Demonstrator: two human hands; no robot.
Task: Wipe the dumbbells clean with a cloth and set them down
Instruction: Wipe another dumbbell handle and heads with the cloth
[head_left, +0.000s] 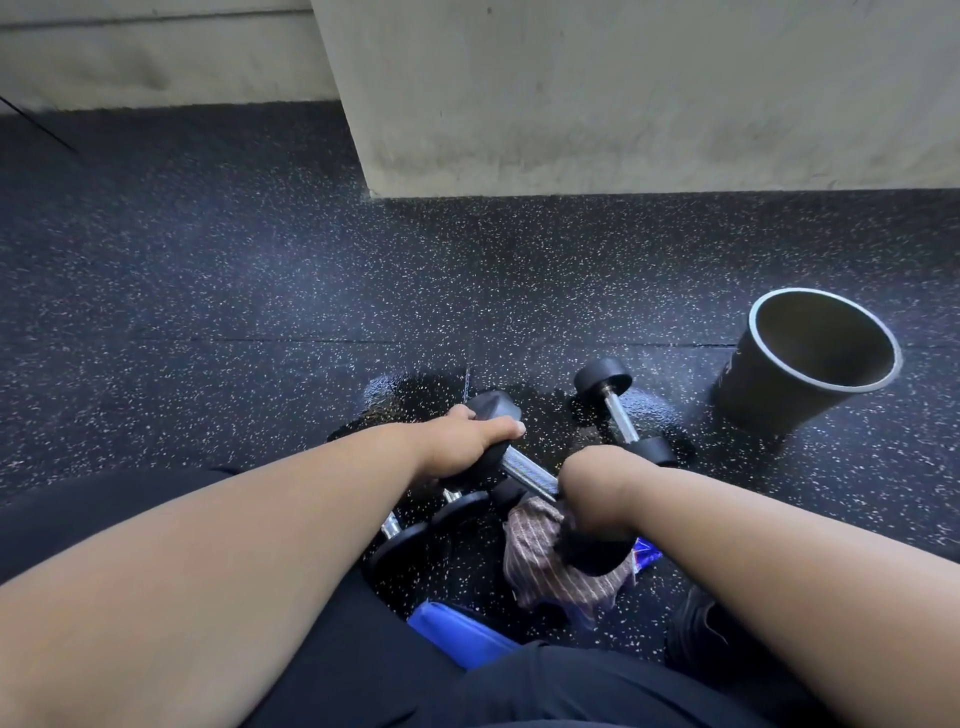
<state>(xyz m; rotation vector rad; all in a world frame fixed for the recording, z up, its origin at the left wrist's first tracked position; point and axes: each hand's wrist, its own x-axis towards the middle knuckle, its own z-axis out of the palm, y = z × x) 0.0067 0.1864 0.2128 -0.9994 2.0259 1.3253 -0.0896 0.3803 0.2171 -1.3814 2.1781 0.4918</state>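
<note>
Head view | left hand (457, 447) curled over far head of raised dumbbell (524, 470) | right hand (592, 493) wraps striped cloth (550, 561) round near head, fingers hidden, grip undetermined | 1 second dumbbell (621, 410) on wet floor (260, 312) beside black bucket (800, 364)

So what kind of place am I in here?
Most likely a gym or home workout area. The floor is dark speckled rubber matting, several dumbbells lie on it, including one lying free, and the left hand grips another dumbbell beside a striped cloth.
</note>
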